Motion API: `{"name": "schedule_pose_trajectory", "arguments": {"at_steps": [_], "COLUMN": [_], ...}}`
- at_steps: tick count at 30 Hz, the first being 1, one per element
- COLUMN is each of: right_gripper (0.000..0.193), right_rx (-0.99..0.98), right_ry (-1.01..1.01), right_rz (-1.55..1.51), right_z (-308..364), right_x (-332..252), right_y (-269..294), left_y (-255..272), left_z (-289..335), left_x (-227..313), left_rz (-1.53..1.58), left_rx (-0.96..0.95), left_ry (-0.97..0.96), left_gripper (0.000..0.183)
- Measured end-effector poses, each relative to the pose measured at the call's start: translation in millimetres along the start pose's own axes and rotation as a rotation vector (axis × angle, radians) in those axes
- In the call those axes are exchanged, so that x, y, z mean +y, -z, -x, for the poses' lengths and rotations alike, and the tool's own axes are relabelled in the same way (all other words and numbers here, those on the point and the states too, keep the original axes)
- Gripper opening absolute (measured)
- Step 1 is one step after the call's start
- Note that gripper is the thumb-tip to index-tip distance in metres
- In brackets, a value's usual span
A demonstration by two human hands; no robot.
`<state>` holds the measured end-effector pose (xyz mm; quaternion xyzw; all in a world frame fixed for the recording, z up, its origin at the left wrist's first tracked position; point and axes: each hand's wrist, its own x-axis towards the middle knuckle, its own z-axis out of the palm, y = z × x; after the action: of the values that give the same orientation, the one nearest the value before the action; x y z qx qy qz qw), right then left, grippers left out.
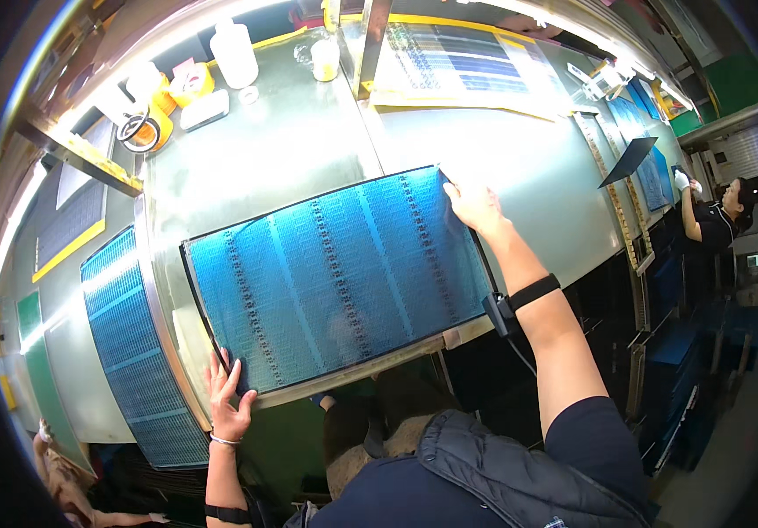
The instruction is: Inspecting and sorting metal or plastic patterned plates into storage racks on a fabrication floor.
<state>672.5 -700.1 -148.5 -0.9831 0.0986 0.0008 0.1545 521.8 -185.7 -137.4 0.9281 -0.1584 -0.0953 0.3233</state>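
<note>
A large blue panel [348, 255] with dark edges and rows of small printed patterns lies slanted across the worktable in front of me. My right hand [477, 209] grips its far right corner, with the fingers pressed at the edge. At the near left corner is my left hand [229, 400], its fingers stretched out and spread against the panel's edge.
Another blue panel [137, 343] lies left, past a table edge strip. Tape rolls [141, 132] and a white bottle [234, 55] stand at the back left. Patterned sheets [458, 66] lie behind. At the far right, a co-worker [717, 211] stands near a tilted dark panel [629, 163].
</note>
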Motion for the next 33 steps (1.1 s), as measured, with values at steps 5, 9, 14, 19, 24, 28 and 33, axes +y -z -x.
{"name": "schedule_pose_trajectory", "arguments": {"at_steps": [5, 9, 14, 19, 24, 28, 33], "right_gripper": [0.039, 0.037, 0.037, 0.036, 0.04, 0.045, 0.049], "right_rx": [-0.03, -0.057, -0.019, -0.099, 0.139, 0.348, 0.399], "right_ry": [-0.043, -0.078, -0.015, -0.101, 0.046, 0.167, 0.151], "right_rz": [-0.028, -0.03, -0.052, -0.005, 0.288, 0.154, 0.032], "right_z": [-5.8, -3.5, -0.5, -1.3, 2.5, 7.9, 10.7], "right_x": [-1.3, -6.8, -5.8, -15.3, -25.4, -20.9, -29.1], "right_y": [-2.5, -1.8, 2.3, 9.6, -3.7, -30.9, -39.3], "left_y": [0.2, 1.7, 1.4, 0.4, 0.0, -6.0, -27.8], "left_z": [-1.8, -1.0, -3.5, -3.2, -2.9, 8.8, 29.4], "left_x": [0.8, -2.6, -0.1, 1.3, 8.5, -0.2, 17.3], "left_rz": [-0.006, -0.016, -0.011, -0.022, 0.011, -0.246, -0.65], "left_rx": [-0.004, -0.012, -0.031, -0.018, 0.041, 0.04, -0.002], "left_ry": [0.016, 0.025, 0.027, 0.024, 0.045, -0.025, 0.156], "left_gripper": [0.06, 0.06, 0.058, 0.059, 0.059, 0.052, 0.046]}}
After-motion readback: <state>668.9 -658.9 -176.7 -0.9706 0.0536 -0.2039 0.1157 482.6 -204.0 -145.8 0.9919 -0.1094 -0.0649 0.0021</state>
